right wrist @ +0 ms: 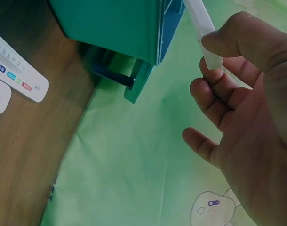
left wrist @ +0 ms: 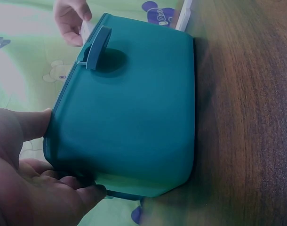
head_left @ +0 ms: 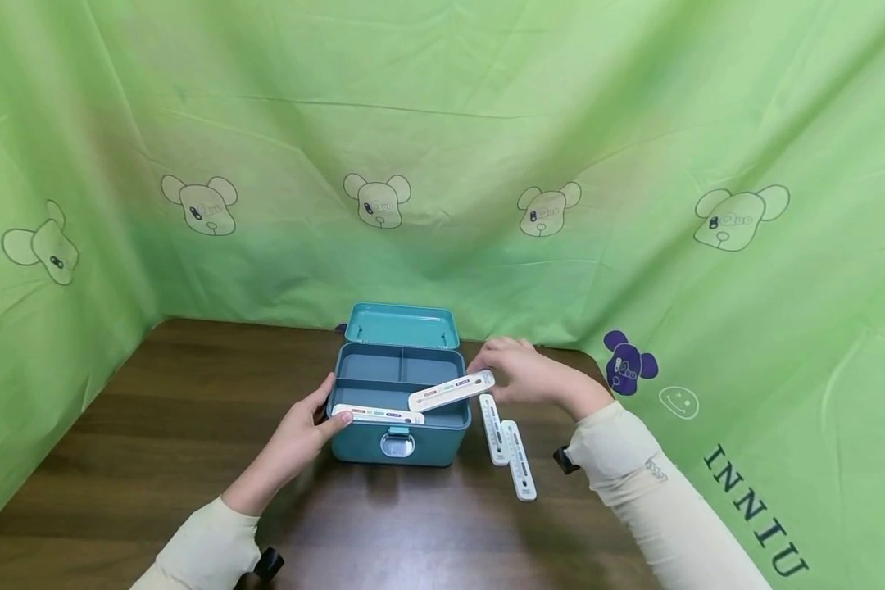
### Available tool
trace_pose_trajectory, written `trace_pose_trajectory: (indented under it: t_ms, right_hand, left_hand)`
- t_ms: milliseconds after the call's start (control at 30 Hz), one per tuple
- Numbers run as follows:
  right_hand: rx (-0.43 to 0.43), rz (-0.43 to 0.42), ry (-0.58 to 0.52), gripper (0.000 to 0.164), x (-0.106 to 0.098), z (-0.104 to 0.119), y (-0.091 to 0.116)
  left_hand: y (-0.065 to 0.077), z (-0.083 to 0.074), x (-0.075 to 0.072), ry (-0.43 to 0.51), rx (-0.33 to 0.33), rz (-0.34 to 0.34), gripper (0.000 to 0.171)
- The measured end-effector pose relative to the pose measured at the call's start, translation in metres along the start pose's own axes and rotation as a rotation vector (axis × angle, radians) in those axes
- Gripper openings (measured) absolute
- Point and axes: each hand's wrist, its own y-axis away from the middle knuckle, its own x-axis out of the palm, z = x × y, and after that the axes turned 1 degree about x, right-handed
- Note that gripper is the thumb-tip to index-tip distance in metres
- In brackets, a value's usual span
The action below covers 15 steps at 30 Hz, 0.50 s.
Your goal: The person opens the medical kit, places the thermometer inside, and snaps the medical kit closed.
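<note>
A teal storage box (head_left: 435,447) stands on the table, lid (head_left: 401,325) raised at the back. My left hand (head_left: 295,442) grips its left front corner, thumb at the rim and fingers along the outer side in the left wrist view. My right hand (head_left: 519,377) pinches one end of a white thermometer (head_left: 451,391) between thumb and fingers. This thermometer slants over the front compartment, its far end toward the box's middle. Another white thermometer (head_left: 379,415) lies along the front wall, just inside the rim, near my left thumb.
Two more white thermometers, one nearer the box (head_left: 493,430) and one farther right (head_left: 519,461), lie side by side on the brown wooden table (head_left: 214,410). A divider (head_left: 401,365) splits the box's rear part. Green printed cloth (head_left: 457,270) hangs close behind the table.
</note>
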Motion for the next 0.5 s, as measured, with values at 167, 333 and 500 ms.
trace_pose_trajectory:
  t_ms: [167,333,500]
  right_hand:
    - [-0.035,0.022,0.012,0.035,-0.003,0.003,-0.007]
    - [-0.067,0.039,0.024,0.032,-0.005,0.007,-0.012]
    - [-0.078,0.062,0.017,0.034,-0.004,0.011,-0.018]
  left_hand:
    - [0.0,-0.001,0.0,-0.014,0.003,-0.006,0.081]
    - [0.0,-0.002,0.001,-0.017,0.003,-0.003,0.081]
    - [0.001,-0.001,0.001,-0.008,0.01,-0.001,0.081]
